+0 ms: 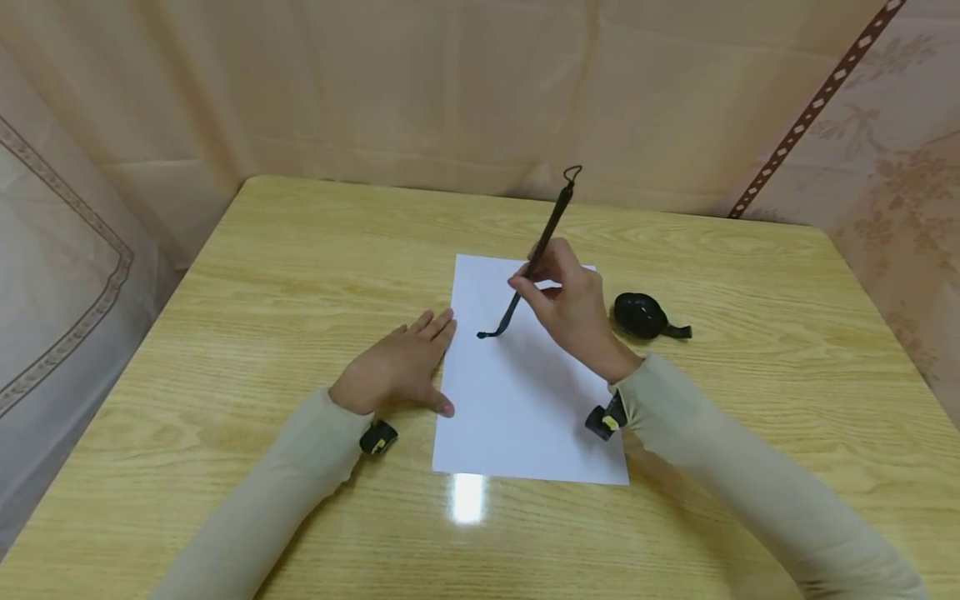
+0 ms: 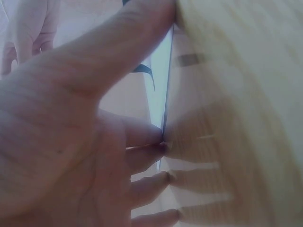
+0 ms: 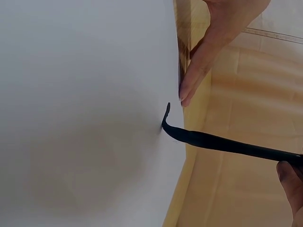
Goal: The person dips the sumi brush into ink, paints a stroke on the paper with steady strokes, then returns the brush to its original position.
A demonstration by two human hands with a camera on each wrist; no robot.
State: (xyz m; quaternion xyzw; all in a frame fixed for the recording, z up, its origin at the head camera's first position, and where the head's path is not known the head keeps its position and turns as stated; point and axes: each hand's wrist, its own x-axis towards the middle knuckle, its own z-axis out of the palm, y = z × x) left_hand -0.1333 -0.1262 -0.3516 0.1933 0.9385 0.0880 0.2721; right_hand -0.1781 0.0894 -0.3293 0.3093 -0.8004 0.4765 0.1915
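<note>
My right hand [image 1: 576,310] pinches a black writing brush [image 1: 553,221] partway along its handle, with a hanging loop at the top. The brush leans, and its dark bristles [image 3: 174,133] bend against a white sheet of paper [image 1: 525,417]. A short black ink stroke [image 1: 482,335] shows at the tip, near the sheet's left side. My left hand [image 1: 401,362] lies palm down with fingers extended, fingertips and thumb at the paper's left edge. In the left wrist view the left hand's thumb [image 2: 118,42] hides part of the sheet.
A small black dish with a short handle [image 1: 639,315] stands right of the paper. The wooden table [image 1: 300,267] reaches back to a beige curtain [image 1: 360,92]. Light glares on the table [image 1: 468,498] just below the sheet. Both wrists wear small black cameras.
</note>
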